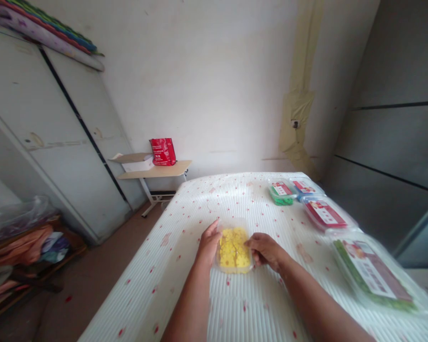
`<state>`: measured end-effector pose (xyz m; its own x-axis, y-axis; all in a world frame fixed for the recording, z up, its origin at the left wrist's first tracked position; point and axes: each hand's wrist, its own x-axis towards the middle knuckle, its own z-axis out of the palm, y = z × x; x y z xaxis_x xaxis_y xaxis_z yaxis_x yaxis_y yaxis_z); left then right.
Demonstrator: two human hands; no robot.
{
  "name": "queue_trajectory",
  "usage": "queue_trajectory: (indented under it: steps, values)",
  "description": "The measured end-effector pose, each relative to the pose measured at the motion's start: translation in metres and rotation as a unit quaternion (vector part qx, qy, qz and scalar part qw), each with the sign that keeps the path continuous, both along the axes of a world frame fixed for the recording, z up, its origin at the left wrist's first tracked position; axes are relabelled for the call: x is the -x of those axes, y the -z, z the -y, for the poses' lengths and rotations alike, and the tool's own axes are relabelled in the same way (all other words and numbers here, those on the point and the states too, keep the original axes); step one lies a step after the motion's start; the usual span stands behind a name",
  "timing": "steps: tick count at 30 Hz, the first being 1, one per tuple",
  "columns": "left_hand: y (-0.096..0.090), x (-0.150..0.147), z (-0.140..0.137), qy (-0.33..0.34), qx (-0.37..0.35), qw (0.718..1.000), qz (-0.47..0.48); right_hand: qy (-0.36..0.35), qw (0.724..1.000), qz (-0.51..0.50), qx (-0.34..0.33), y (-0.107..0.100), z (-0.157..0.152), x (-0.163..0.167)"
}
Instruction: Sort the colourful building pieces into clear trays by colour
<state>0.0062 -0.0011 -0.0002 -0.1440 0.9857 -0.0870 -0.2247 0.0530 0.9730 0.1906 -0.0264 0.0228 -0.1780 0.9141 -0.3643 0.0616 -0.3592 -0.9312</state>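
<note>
Clear plastic tub (234, 222) of yellow, apparently flower-shaped pieces (235, 248) sits mid-way across the ribbed cover (171, 259), a narrow end facing near, long axis seemingly running near to far. The left hand (209, 243) clasps its left wall; the right hand (265, 249) pinches its right rim, likely bracing it. Farther right, four lidded containers (326, 213) line the edge, presumably leaving room.

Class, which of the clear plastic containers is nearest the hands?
The clear plastic container of yellow pieces, between the left hand and right hand; the four labelled plastic containers lie farther right.
</note>
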Motion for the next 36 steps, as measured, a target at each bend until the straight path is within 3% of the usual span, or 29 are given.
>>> queue_trajectory:
  steps: [16,24,36]
  values:
    - [0.0,0.001,0.0001,-0.016,-0.009,1.0,-0.026,-0.046,0.999,-0.024,0.007,0.0035,-0.0027,-0.0059]
    - [-0.0022,-0.003,0.0043,0.004,0.003,1.0,-0.007,-0.041,0.999,-0.02,0.001,0.0033,-0.0037,-0.0051]
    - [-0.0006,-0.0056,0.0016,-0.02,0.022,0.999,0.017,-0.03,0.999,-0.03,-0.001,0.0039,-0.0042,-0.0044]
